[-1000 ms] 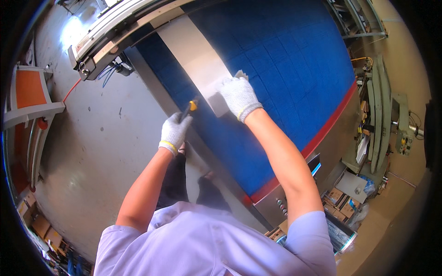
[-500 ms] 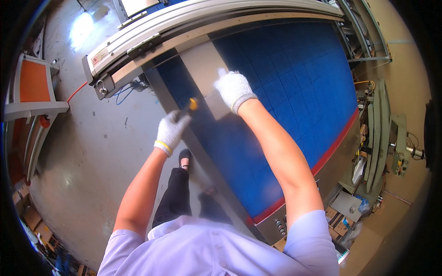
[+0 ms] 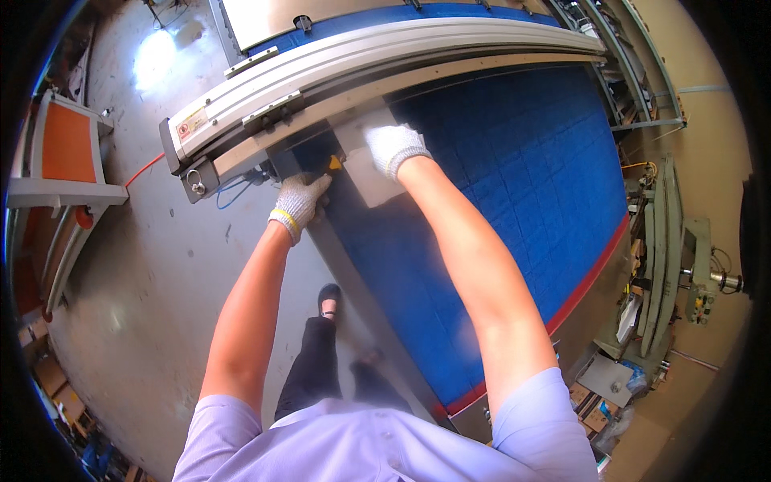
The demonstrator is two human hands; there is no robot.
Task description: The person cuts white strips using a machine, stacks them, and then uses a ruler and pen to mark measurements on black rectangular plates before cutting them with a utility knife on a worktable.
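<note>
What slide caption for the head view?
Gloved left grip holds yellow-tipped tool; gloved right grip over pale sheet on blue bed.

The left hand wears a pale knit glove with a yellow band at the wrist; the right hand, a whiter one with a grey cuff. Well below both hands spreads a short-sleeved lavender shirt; below the left hand, dark trousers and a black shoe.

Blue bed was topped with pale sheeting

The bed was marked with straight lines and edged with a red strip from three to six o'clock. A grey border was seen toward eight. The sheeting was laid flat toward ten o'clock, partly hidden.
</note>
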